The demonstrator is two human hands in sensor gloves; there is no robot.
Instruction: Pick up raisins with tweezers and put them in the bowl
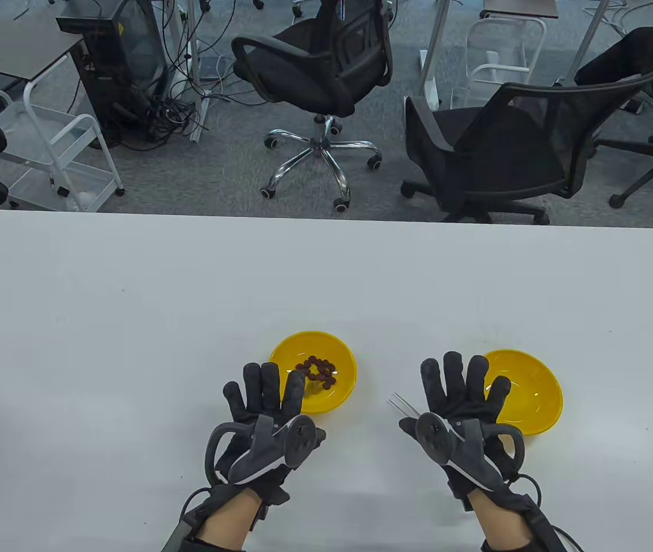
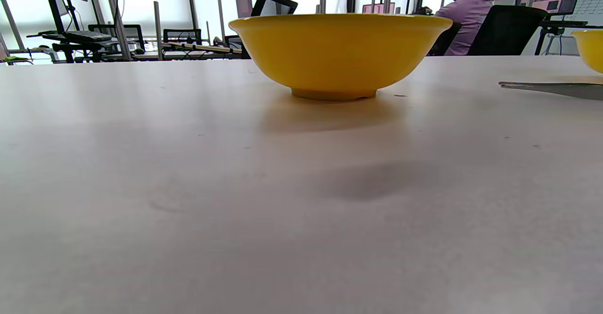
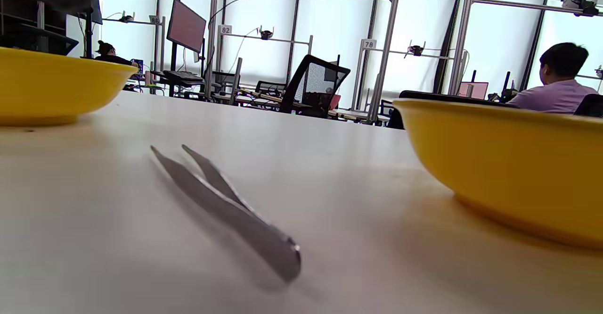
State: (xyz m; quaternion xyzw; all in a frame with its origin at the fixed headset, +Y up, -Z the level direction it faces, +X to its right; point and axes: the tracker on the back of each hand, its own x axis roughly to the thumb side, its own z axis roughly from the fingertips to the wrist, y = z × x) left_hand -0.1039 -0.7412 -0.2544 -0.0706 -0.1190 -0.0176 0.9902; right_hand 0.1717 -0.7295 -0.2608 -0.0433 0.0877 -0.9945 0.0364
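A yellow bowl [image 1: 338,356] with several dark raisins [image 1: 319,370] stands left of centre; it also shows in the left wrist view [image 2: 337,52]. A second, empty yellow bowl [image 1: 527,391] stands to the right, also in the right wrist view [image 3: 504,168]. Metal tweezers [image 1: 404,404] lie flat on the table between the bowls, clear in the right wrist view [image 3: 226,205]. My left hand [image 1: 268,397] rests flat with fingers spread, just in front of the raisin bowl. My right hand [image 1: 461,391] rests flat with fingers spread, over the rear of the tweezers and beside the empty bowl. Neither hand holds anything.
The white table [image 1: 130,345] ends at a far edge, with office chairs [image 1: 493,149] and a white cart [image 1: 56,149] on the floor beyond it.
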